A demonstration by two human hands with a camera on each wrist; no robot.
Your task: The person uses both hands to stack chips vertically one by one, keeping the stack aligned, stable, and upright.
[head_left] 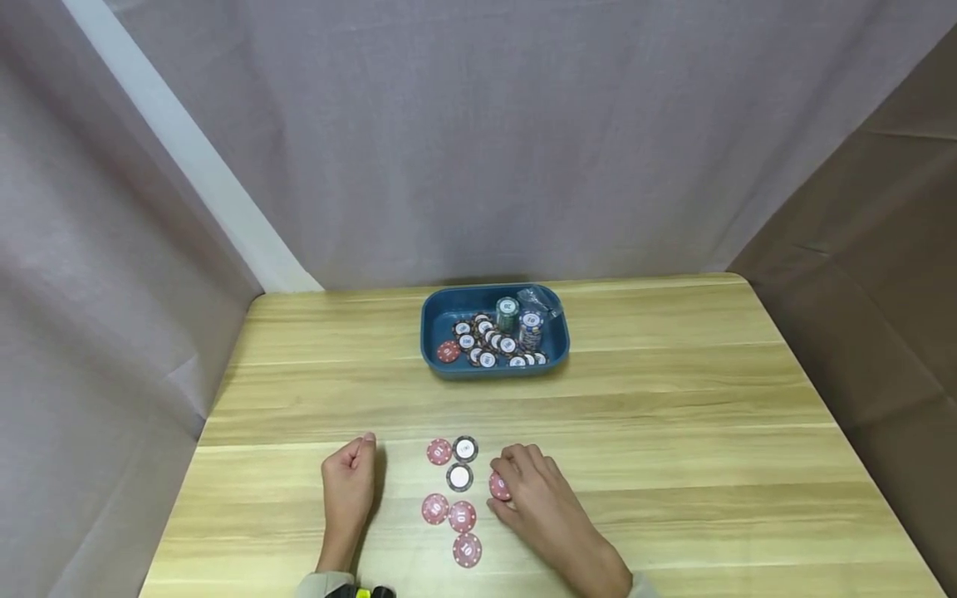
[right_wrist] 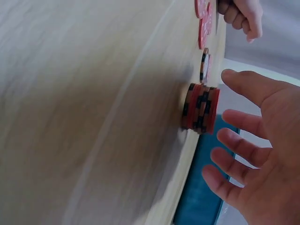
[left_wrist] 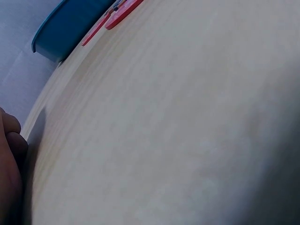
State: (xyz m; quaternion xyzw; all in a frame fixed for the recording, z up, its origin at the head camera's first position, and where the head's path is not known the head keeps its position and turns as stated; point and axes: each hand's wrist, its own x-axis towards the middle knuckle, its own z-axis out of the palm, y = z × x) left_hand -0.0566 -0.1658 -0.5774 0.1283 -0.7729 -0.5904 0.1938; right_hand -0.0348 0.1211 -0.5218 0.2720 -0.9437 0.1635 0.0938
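Observation:
A short stack of poker chips [right_wrist: 200, 108], with red and black edges and a red chip on top, stands on the table. My right hand [head_left: 534, 498] is at its right side. In the right wrist view the fingers and thumb are spread and slightly bent, with a gap between them and the stack. My left hand [head_left: 349, 486] rests at the left as a fist, thumb on top, and no object shows in it. Between the hands lie two black chips [head_left: 459, 477] and several red chips [head_left: 462, 517], flat on the wood.
A blue tray [head_left: 434, 365] stands at the back of the table [head_left: 673, 399]. In it are loose black chips [head_left: 507, 345], a red chip [head_left: 449, 351], a green chip stack [head_left: 507, 314], and a blue-and-white stack [head_left: 531, 330] beside clear plastic wrap [head_left: 540, 301]. Grey curtains [head_left: 478, 149] hang behind.

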